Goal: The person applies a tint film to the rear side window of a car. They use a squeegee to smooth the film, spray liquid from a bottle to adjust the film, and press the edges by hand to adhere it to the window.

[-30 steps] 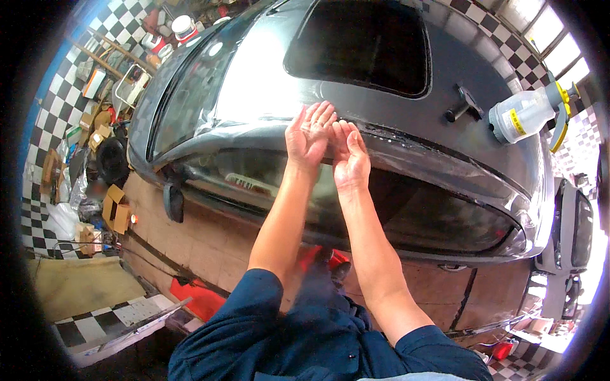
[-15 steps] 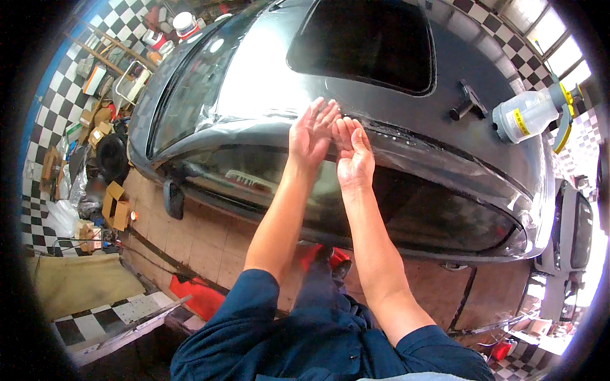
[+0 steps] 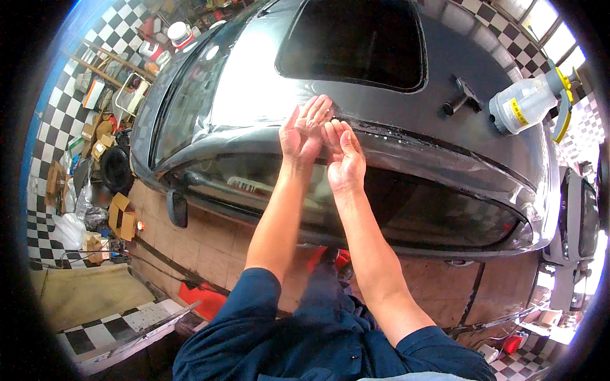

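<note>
My left hand is held palm up over the roof edge of a dark grey car, its fingers stretched out and slightly cupped. Just right of it, my right hand also turns its palm up with extended fingers. The two hands are close together at the fingers, and neither holds an object. Below them runs the car's side window. Whitish specks, perhaps droplets or foam, dot the roof seam beside my right fingertips. Whether my fingertips touch the roof cannot be told.
On the roof lie a black T-shaped tool and a clear pump sprayer with a yellow-and-black head. Beyond my hands is the dark sunroof. A side mirror sticks out leftward. A tyre and an opened cardboard box stand at left.
Both hands have shifted slightly left along the roof edge, still palms up. The view has tilted a little, so the sunroof and sprayer appear slightly further left.
</note>
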Action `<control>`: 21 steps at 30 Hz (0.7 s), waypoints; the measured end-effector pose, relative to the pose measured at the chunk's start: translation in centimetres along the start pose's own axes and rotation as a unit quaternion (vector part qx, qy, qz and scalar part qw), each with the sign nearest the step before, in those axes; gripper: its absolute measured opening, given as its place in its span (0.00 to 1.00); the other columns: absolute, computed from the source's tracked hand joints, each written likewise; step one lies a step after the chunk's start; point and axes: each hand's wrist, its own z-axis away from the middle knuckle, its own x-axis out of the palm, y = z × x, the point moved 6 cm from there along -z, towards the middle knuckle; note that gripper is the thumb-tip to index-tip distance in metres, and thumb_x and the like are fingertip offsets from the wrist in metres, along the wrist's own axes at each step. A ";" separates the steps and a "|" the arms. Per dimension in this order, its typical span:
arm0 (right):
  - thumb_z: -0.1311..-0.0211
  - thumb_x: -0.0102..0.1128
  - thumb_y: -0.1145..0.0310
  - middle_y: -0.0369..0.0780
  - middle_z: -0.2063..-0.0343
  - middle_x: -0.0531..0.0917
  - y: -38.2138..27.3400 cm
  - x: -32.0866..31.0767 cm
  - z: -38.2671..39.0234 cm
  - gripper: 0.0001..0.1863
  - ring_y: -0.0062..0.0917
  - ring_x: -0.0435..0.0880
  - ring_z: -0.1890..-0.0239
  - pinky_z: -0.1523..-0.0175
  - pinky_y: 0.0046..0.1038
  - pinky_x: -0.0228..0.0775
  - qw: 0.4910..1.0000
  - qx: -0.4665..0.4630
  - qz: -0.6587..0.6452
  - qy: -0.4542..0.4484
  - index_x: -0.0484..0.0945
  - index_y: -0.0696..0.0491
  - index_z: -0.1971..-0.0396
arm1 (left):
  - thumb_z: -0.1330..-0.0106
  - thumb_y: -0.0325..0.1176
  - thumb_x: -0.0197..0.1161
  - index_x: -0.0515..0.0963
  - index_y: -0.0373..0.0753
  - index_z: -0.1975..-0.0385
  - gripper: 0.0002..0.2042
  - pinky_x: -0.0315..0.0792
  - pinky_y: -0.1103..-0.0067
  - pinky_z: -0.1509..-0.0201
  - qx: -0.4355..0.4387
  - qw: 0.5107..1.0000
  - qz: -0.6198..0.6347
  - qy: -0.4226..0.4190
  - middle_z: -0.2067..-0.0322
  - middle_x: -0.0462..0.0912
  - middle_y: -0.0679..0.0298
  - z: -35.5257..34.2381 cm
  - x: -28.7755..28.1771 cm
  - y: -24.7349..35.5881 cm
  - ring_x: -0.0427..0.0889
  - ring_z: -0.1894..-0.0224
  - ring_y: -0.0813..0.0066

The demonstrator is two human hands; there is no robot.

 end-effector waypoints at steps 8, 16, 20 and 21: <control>0.36 0.51 0.69 0.48 0.52 0.76 -0.3 0.1 0.1 0.20 0.38 0.76 0.49 0.41 0.37 0.67 1.000 -0.003 0.010 0.011 0.66 0.64 0.47 | 0.32 0.33 0.42 0.55 0.24 0.41 0.24 0.49 0.63 0.32 0.006 1.000 0.014 -0.019 0.39 0.58 0.43 -0.1 0.0 -0.3 0.58 0.36 0.51; 0.36 0.51 0.69 0.50 0.51 0.75 -0.3 -0.1 0.1 0.20 0.40 0.75 0.49 0.40 0.39 0.66 1.000 -0.004 0.000 -0.002 0.65 0.64 0.47 | 0.33 0.34 0.44 0.55 0.25 0.41 0.24 0.51 0.63 0.32 0.009 0.998 -0.028 0.051 0.41 0.62 0.45 0.5 -0.4 -0.2 0.60 0.37 0.51; 0.37 0.52 0.69 0.46 0.52 0.77 -0.3 -0.2 0.0 0.17 0.37 0.76 0.48 0.39 0.38 0.65 1.000 0.006 0.001 -0.017 0.69 0.60 0.50 | 0.34 0.34 0.44 0.53 0.26 0.40 0.26 0.49 0.63 0.31 0.022 0.999 -0.003 0.050 0.40 0.60 0.45 0.7 0.1 -0.2 0.58 0.36 0.51; 0.37 0.52 0.69 0.46 0.52 0.77 -0.3 -0.2 0.1 0.17 0.37 0.76 0.49 0.39 0.38 0.65 1.000 0.006 0.002 -0.010 0.69 0.60 0.50 | 0.34 0.34 0.44 0.52 0.26 0.40 0.26 0.49 0.63 0.31 0.017 0.999 0.019 0.037 0.39 0.59 0.45 0.2 0.1 -0.2 0.56 0.35 0.51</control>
